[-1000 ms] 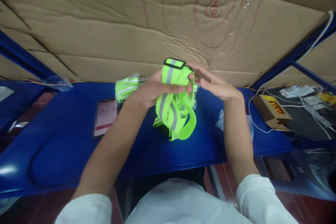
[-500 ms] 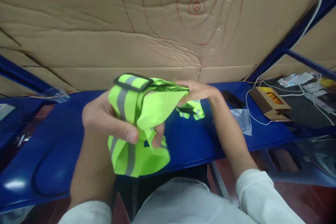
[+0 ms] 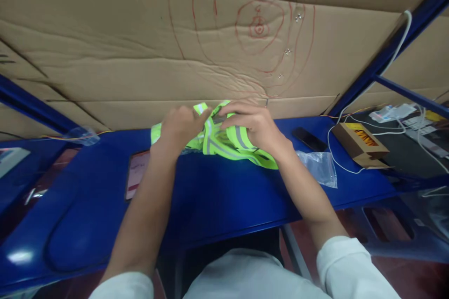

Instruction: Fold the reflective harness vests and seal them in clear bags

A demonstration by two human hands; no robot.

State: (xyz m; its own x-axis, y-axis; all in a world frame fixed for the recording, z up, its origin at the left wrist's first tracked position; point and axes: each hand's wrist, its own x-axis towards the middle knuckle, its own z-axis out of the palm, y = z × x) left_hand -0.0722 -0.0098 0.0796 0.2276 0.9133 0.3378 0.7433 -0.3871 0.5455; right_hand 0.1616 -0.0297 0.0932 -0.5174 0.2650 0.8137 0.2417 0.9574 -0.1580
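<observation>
A neon yellow-green reflective vest (image 3: 229,145) with grey stripes lies bunched along the far side of the blue table, made of several bands. My left hand (image 3: 178,125) is closed on its left part, thumb and fingers around a band. Facing it, my right hand (image 3: 256,126) has its fingers curled over a striped loop on the right. Between the two hands the bands twist over each other. The fingertips of my left hand are partly hidden. Beside my left forearm is a device with a pink screen (image 3: 136,173), partly covered by the arm.
Behind the blue table (image 3: 224,196) stands a cardboard wall (image 3: 115,74) with red drawn rings. To the right lie a dark phone (image 3: 309,139), a clear plastic bag (image 3: 321,168), a white cable (image 3: 329,142) and an open cardboard box (image 3: 363,147). A clear plastic cup (image 3: 84,135) lies back left.
The vest has gone from close in front of me down to the table's far side. My left hand moved forward with it. The pink-screened device has come into view.
</observation>
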